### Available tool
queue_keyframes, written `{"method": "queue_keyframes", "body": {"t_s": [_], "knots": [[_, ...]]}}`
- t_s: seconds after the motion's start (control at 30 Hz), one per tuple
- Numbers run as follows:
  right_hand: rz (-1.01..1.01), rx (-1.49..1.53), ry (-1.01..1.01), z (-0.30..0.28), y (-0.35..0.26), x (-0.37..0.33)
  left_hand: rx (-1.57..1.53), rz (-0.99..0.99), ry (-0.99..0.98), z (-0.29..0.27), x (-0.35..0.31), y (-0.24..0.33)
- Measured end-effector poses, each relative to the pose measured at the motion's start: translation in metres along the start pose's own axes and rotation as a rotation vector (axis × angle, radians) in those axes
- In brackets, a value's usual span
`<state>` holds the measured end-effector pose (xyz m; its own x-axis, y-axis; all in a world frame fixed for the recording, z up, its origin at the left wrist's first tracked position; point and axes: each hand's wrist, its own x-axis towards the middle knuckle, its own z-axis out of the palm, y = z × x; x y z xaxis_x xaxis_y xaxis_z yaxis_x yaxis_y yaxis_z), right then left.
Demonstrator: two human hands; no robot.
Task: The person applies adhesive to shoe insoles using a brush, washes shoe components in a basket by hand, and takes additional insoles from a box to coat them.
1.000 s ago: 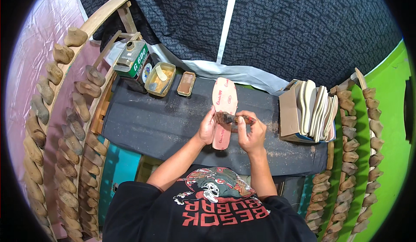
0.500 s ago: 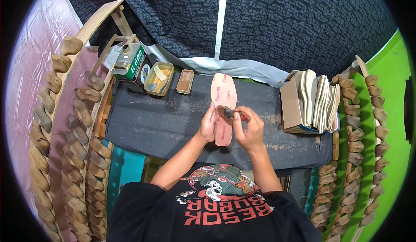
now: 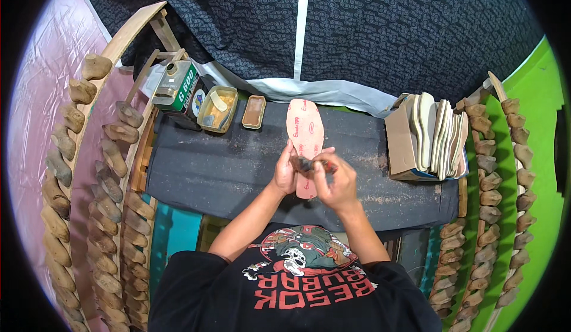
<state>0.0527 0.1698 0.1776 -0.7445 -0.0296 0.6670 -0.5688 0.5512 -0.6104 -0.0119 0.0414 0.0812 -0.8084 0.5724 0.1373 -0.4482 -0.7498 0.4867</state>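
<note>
Grasps pink, red-printed insole point(image 3: 306, 124) in left hand point(image 3: 285, 171), over dark cloth-covered table point(image 3: 208, 162), grips dark-bristled brush point(image 3: 304, 165) in right hand point(image 3: 336, 183), with bristles over insole's narrow middle, contact not discernible

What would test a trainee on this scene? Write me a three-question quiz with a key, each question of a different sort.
1. True or false: the left hand holds the pink sole.

2. Which tool is in the right hand?
A) scissors
B) brush
C) hammer

3. Put these in order from left to right as the camera shows them: cardboard box, pink sole, metal can.

Key:
1. True.
2. B.
3. Metal can, pink sole, cardboard box.
</note>
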Motion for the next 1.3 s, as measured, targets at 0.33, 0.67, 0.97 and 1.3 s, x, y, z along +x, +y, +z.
{"method": "queue_keyframes", "body": {"t_s": [0.33,0.67,0.97,1.3], "knots": [[0.158,0.033,0.032,-0.014,0.005,0.008,-0.014,0.042,0.136,0.006,0.002,-0.004],[0.151,-0.108,0.161,-0.021,0.019,0.012,-0.067,0.033,0.100,0.018,0.002,-0.003],[0.155,-0.044,0.167,-0.014,0.014,0.006,0.060,0.085,0.179,-0.007,0.006,-0.005],[0.035,-0.010,0.030,-0.007,-0.001,-0.005,0.084,0.087,0.131,-0.016,0.003,-0.004]]}}
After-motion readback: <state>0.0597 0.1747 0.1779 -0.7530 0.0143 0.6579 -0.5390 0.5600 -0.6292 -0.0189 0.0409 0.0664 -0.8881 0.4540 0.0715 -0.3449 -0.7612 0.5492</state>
